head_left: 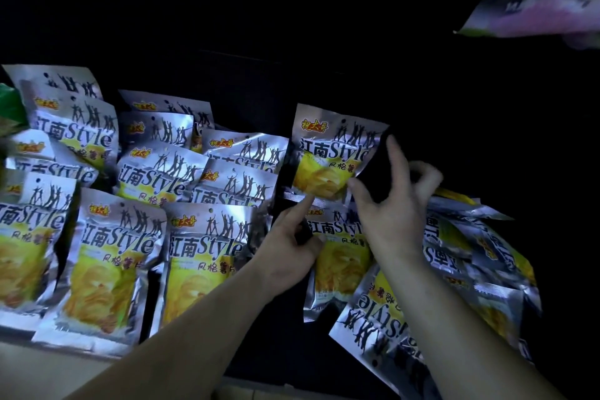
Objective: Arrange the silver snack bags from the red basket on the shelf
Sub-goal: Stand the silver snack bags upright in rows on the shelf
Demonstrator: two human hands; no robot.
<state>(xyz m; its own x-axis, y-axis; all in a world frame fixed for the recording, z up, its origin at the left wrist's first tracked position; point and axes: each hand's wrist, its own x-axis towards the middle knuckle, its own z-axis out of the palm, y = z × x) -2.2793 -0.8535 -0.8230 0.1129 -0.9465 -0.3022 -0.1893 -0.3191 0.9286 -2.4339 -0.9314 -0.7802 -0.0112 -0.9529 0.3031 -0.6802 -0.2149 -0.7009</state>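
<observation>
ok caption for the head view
Right hand holds a silver snack bag, left hand touches it, beside rows of matching bags

- A shop, seen at a goods shelf (48, 370).
- Many identical silver snack bags (107, 256) stand on it in rows, printed fronts facing out.
- More of the same lie in a loose pile (461, 273) at the right.
- Other packs show at the edges: pink-and-white ones (532, 3) upper right, green ones (9, 107) far left.
</observation>
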